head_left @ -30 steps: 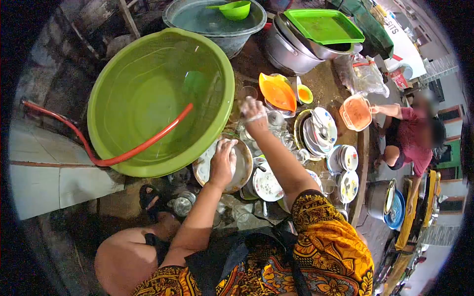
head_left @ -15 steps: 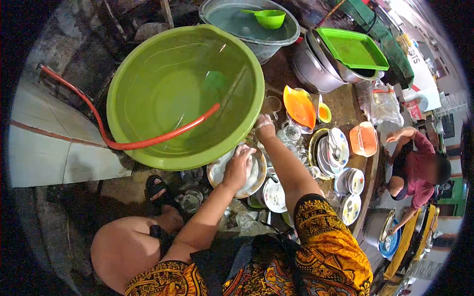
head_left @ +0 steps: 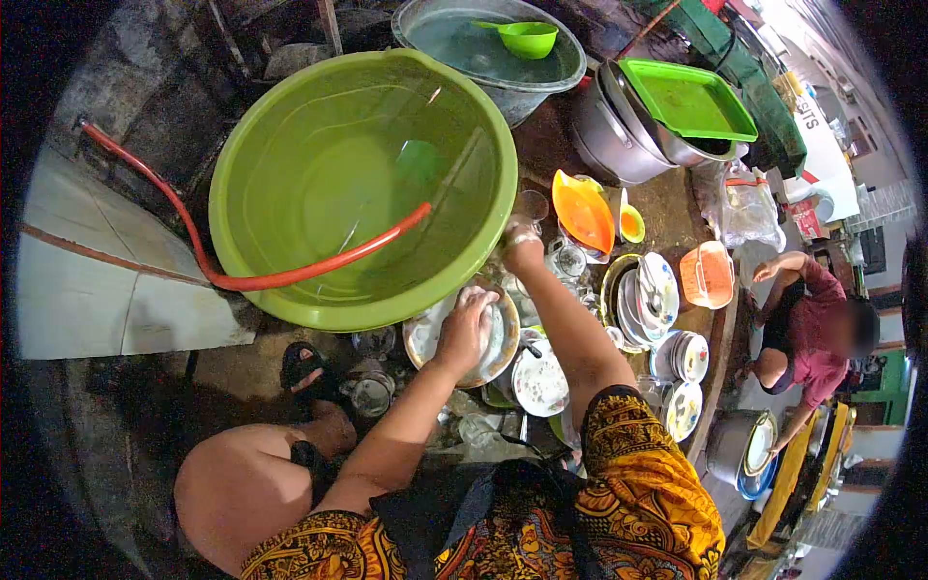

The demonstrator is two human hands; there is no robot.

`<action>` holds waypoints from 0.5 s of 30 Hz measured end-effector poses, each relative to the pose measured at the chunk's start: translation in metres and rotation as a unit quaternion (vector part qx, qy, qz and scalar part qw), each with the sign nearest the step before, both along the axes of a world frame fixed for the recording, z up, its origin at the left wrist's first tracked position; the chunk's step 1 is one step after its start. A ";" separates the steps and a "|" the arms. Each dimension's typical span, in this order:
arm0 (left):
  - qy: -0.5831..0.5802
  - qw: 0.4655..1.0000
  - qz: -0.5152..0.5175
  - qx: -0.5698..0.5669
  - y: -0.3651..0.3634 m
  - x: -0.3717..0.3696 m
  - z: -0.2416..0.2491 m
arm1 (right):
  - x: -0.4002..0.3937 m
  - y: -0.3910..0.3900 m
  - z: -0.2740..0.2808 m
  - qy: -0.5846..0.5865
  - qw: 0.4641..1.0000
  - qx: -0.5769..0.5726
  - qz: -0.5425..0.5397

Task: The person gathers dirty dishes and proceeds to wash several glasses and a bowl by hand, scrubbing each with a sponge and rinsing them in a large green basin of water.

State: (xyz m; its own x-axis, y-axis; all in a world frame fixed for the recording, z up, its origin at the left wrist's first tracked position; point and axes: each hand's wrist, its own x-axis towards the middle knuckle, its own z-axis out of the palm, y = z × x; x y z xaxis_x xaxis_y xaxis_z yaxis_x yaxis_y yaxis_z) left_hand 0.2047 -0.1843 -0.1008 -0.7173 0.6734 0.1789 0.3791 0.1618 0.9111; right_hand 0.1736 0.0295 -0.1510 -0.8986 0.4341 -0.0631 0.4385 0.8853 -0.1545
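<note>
I'm bending the left hand's (head_left: 471,324) fingers over the wide brown-rimmed plate (head_left: 501,346), which is lying directly beneath them, beside the green basin (head_left: 338,307); I can't tell how closed they are. I'm holding the right hand (head_left: 523,238) near the basin's edge and a clear glass (head_left: 532,204), its grip hidden from me.
</note>
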 end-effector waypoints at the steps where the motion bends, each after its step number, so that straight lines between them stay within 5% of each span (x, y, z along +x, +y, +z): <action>1: 0.000 1.000 0.001 0.002 0.001 0.000 0.000 | 0.005 0.000 0.013 0.075 0.996 -0.053 -0.005; 3: -0.011 1.000 0.007 -0.006 0.003 0.001 -0.002 | 0.013 0.003 0.049 0.179 0.967 -0.182 0.006; 7: -0.129 0.992 -0.014 -0.005 0.008 0.011 -0.008 | 0.042 0.055 0.014 0.245 0.928 -0.277 -0.041; 9: -0.168 0.985 -0.027 -0.016 0.010 0.015 -0.004 | 0.065 0.041 0.063 0.337 0.721 -0.576 -0.186; 10: -0.159 0.987 -0.031 0.022 0.013 0.018 -0.011 | 0.082 0.042 0.070 0.341 0.635 -0.675 -0.156; 11: -0.161 0.986 -0.036 0.023 0.018 0.022 -0.016 | 0.094 0.040 0.069 0.344 0.637 -0.671 -0.160; 13: -0.272 0.954 -0.003 0.125 0.028 0.028 -0.019 | 0.120 0.044 0.037 0.379 0.793 -0.473 0.058; 14: -0.240 0.962 -0.007 0.130 0.028 0.027 0.003 | 0.137 0.051 -0.024 0.457 0.714 -0.521 -0.100; 15: -0.254 0.955 -0.034 0.151 0.027 0.027 0.019 | 0.144 0.052 -0.054 0.458 0.714 -0.518 -0.105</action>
State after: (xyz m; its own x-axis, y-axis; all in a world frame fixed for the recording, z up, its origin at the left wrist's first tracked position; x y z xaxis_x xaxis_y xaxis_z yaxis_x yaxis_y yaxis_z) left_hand 0.2312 -0.1573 -0.0822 -0.7202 0.6936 0.0138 -0.1230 -0.1472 0.9814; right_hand 0.3174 0.0814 -0.2046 -0.6907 0.7122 0.1255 -0.1615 0.0173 -0.9867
